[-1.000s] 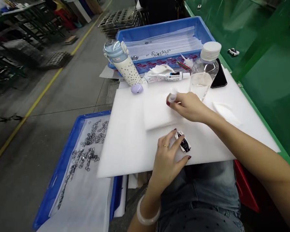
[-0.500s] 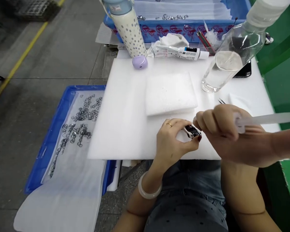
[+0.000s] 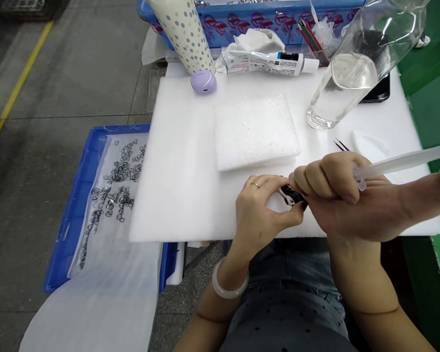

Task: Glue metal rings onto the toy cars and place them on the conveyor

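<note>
My left hand (image 3: 258, 208) pinches a small black-and-white model car (image 3: 290, 195) between thumb and fingertips, above the front edge of the white foam sheet. Part of the car is covered by fingers. Closed into a fist right beside it, my right hand (image 3: 337, 190) grips what looks like a translucent plastic syringe (image 3: 407, 161), whose long plunger sticks out to the right past my stretched thumb. The syringe's tip is hidden by my fingers, so I cannot tell if it touches the car. Dark tweezers (image 3: 341, 144) lie just behind my right hand.
A foam block (image 3: 256, 132) lies mid-table. Behind it are a purple-lidded dotted bottle (image 3: 185, 36), a glue-like tube (image 3: 267, 63) and a clear bottle (image 3: 344, 88) of liquid. At left, a blue tray (image 3: 71, 215) holds paper with many small dark rings. A green wall stands at right.
The view has shifted slightly. My right hand has come closer against the model car and covers more of its right end. The plunger now tilts more steeply upward.
</note>
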Motion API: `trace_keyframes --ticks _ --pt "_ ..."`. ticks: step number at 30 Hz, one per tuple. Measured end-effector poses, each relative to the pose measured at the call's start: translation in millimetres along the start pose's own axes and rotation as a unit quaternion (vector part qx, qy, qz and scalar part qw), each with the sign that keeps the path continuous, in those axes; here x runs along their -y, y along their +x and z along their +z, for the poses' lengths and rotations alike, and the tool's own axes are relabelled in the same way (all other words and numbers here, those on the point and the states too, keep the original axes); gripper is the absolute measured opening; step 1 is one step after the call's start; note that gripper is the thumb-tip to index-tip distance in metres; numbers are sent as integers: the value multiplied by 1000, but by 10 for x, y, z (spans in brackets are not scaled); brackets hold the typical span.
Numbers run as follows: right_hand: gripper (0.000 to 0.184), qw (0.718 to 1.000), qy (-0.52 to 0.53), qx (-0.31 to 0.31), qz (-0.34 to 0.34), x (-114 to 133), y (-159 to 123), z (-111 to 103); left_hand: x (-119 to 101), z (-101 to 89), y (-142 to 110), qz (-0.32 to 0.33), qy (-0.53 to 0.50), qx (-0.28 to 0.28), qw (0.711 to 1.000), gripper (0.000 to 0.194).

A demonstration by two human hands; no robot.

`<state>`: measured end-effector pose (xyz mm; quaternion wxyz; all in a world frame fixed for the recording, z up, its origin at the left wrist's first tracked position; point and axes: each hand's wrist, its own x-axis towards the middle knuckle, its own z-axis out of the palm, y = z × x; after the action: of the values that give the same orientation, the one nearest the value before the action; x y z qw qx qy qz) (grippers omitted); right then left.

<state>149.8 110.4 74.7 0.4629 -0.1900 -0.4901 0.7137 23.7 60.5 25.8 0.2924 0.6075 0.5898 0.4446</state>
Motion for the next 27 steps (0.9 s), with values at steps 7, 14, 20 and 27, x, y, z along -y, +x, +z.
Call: trace_keyframes --ticks 7,14,20,27 --pt "59 999 11 0 -48 -45 42 19 -13 0 -1 5 -1 -3 1000 14" --pt "59 999 -3 -20 -27 17 43 46 -3 -2 1 25 5 -8 1000 15" --pt "64 996 -66 -64 15 61 17 68 -2 -6 0 24 12 -4 1000 18" --pt "66 994 -82 -78 4 42 24 53 -16 -11 0 13 18 4 1000 17"
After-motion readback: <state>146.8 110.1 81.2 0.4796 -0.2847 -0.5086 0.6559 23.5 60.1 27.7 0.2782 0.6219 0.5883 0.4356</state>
